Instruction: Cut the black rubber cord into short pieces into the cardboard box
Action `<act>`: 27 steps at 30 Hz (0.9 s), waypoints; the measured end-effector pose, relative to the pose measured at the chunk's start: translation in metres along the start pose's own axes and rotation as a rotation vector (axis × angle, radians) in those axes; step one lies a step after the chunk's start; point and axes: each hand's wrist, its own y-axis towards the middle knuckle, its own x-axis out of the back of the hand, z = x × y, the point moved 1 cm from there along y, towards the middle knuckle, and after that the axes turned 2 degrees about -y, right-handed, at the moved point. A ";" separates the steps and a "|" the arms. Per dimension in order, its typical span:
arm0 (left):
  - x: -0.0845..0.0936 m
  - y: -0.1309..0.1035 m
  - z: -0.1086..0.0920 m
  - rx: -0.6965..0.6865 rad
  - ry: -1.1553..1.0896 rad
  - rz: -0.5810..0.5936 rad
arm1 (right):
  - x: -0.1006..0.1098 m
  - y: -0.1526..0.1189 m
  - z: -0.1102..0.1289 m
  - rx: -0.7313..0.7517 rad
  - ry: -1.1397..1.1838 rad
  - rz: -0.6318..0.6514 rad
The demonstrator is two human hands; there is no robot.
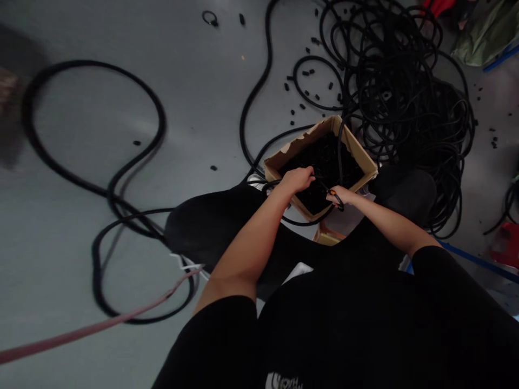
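Box point(357, 154) contents indistinct, right hand point(339, 195) grip obscured

Dim, blurry left edge, fisheye warp

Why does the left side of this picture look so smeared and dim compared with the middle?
Head view: the looped black hose at left is streaked by motion blur, and the pink cord is soft too; the cardboard box and both hands, left hand and right hand, are sharper; lighting is dim, with a pale sheen on the grey floor; corners darken and lines bow from the wide lens.
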 end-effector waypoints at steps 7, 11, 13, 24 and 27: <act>0.003 0.004 0.003 0.001 -0.151 -0.137 | 0.006 0.004 0.000 0.072 0.203 -0.063; 0.013 0.000 0.003 0.063 -0.221 -0.234 | 0.014 0.012 0.002 0.128 0.303 -0.200; 0.018 -0.004 0.002 0.088 -0.239 -0.262 | 0.014 0.015 0.003 0.130 0.351 -0.212; 0.035 -0.016 -0.001 0.215 -0.297 -0.326 | 0.012 -0.005 0.014 0.179 0.601 -0.009; 0.032 -0.013 0.000 0.199 -0.305 -0.305 | 0.016 -0.009 0.014 0.217 0.547 0.025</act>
